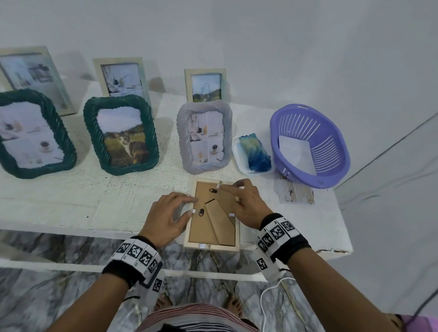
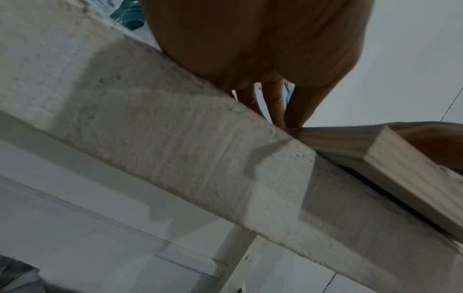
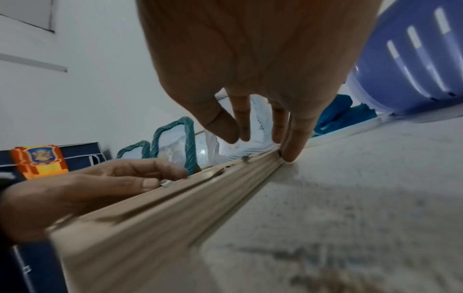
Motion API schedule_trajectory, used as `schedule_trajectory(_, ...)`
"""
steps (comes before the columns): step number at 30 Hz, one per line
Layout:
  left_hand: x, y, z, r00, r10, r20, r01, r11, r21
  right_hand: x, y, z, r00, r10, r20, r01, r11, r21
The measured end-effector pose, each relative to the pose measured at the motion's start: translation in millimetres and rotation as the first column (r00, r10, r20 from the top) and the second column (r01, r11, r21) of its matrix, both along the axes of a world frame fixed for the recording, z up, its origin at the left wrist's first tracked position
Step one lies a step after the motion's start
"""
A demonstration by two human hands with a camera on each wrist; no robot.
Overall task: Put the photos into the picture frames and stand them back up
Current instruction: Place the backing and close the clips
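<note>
A light wooden picture frame [image 1: 212, 231] lies face down at the table's front edge, its brown backing board, folded stand and black clips facing up. Its near end juts slightly past the edge. My left hand [image 1: 189, 206] rests on the frame's left side, the thumb pressing a small metal tab [image 1: 192, 210]. My right hand [image 1: 236, 197] lies over the upper right corner, its index finger stretched to a tab [image 1: 218, 185] at the top. The right wrist view shows straight fingers [image 3: 293, 142] touching the frame's rail [image 3: 175, 208]. In the left wrist view, the fingers [image 2: 278, 107] meet the frame's edge [image 2: 400, 158].
Six frames with photos stand behind: two green [image 1: 29, 133] [image 1: 120, 132], one grey [image 1: 204, 134], and three pale ones [image 1: 205, 85] by the wall. At the right are a purple basket [image 1: 328, 136] holding white paper, a blue cloth in a white tray [image 1: 256, 152], and a loose print [image 1: 295, 192].
</note>
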State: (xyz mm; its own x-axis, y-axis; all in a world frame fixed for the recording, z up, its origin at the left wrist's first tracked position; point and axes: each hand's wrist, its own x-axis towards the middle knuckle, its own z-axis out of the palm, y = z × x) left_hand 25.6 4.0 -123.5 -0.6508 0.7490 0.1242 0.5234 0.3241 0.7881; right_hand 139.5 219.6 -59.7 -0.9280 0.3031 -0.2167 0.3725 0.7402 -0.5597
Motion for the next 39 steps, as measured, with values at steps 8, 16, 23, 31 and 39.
schedule_trajectory(8, 2.4, -1.2, 4.5, 1.0, 0.003, -0.007, -0.003, 1.0, -0.017, 41.1, -48.4, -2.7, 0.999, 0.04, -0.007, -0.04, 0.999, -0.036)
schedule_trajectory(16, 5.4, -1.7, 10.9, 1.0, 0.007, -0.003, -0.007, 1.0, -0.023, 46.4, -69.2, -19.5, 1.0, -0.017, -0.012, 0.018, 1.0, 0.009)
schedule_trajectory(23, 7.6, -2.3, 15.1, 1.0, 0.007, -0.015, -0.008, 0.999, -0.032, 47.6, -73.0, -22.5, 0.992, -0.085, -0.096, 0.08, 0.995, -0.055)
schedule_trajectory(31, 22.2, 2.3, 21.8, 0.996, 0.076, 0.053, -0.073, 0.996, -0.054, 47.7, -77.5, -19.7, 0.986, -0.148, -0.074, 0.142, 0.986, -0.083)
schedule_trajectory(39, 30.1, 13.9, 72.1, 0.534, 0.202, 0.821, -0.426, 0.903, 0.055, 45.1, -72.0, -18.9, 0.979, -0.18, -0.099, 0.155, 0.964, -0.218)
